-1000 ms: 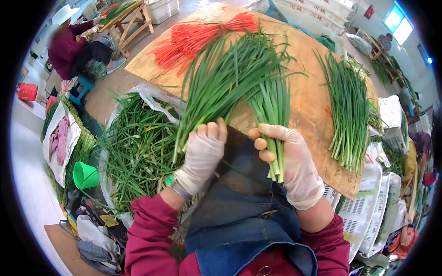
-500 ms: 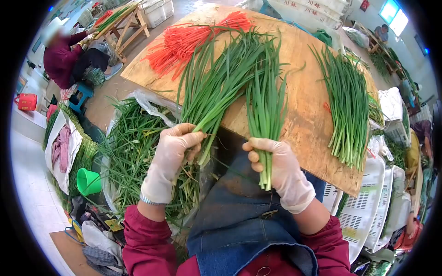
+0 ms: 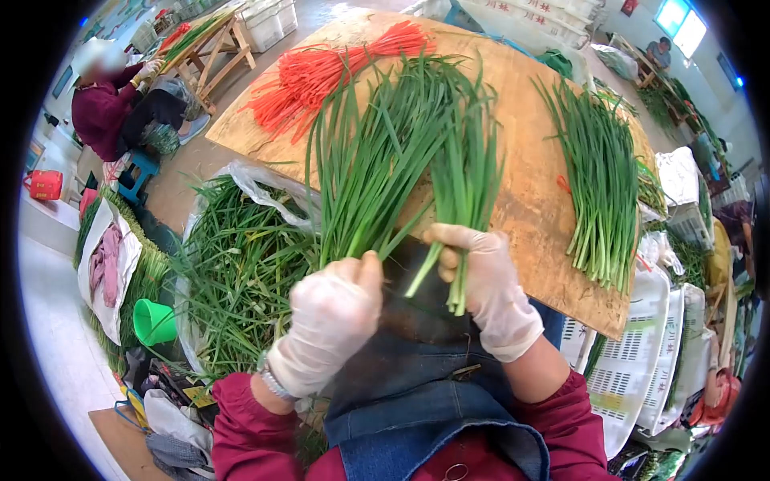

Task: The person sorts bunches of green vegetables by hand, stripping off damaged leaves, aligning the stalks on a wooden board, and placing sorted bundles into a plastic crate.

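Note:
My left hand (image 3: pixel 333 317), in a thin whitish glove, is closed round the lower stems of a loose bunch of garlic chives (image 3: pixel 373 180). Its leaves fan up over the near edge of the wooden board (image 3: pixel 529 208). My right hand (image 3: pixel 491 280), gloved too, grips a slimmer bunch of garlic chives (image 3: pixel 465 180); pale stem ends stick out below the fingers, one stem slanting off to the left. The leaf tips of both bunches meet on the board. Further right lies a larger bundle of chives (image 3: pixel 597 192).
Red ties (image 3: pixel 309 84) lie at the board's far left. Below left, a plastic-lined container (image 3: pixel 241 264) holds loose leaves; a green bucket (image 3: pixel 154 321) stands beside it. White crates (image 3: pixel 634 345) are at right. A co-worker (image 3: pixel 104 112) sits at upper left.
My left hand has turned over, back now upward, and sits slightly lower and right. One stem now splays leftward from the right-hand bunch. The right hand has risen slightly.

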The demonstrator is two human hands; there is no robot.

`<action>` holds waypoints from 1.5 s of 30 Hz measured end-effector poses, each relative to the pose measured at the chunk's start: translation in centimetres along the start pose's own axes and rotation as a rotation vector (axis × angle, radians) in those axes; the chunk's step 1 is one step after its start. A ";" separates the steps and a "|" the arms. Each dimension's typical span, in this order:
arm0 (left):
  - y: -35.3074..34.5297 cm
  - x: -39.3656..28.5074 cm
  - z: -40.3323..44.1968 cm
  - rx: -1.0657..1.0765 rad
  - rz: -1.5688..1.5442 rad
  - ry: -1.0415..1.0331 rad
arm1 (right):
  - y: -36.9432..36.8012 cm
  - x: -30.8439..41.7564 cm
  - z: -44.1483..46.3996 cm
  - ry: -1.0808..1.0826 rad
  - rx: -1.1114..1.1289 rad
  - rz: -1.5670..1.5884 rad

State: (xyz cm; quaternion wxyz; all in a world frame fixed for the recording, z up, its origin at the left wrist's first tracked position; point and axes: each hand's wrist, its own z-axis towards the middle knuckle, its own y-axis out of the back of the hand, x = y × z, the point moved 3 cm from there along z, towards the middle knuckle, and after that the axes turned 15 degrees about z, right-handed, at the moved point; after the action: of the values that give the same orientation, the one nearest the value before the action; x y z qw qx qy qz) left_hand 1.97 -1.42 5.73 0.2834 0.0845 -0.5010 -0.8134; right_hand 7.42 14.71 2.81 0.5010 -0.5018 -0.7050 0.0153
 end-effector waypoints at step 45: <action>0.5 -2.3 -0.9 -0.140 -0.379 0.189 | -2.0 -2.1 -2.5 -0.090 0.148 0.155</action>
State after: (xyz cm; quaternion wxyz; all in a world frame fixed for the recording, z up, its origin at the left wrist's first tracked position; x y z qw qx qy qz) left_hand 4.40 -1.02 5.40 0.1761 0.2332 -0.3896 -0.8734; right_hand 7.82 11.00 3.69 0.5017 -0.5153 -0.6828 0.1288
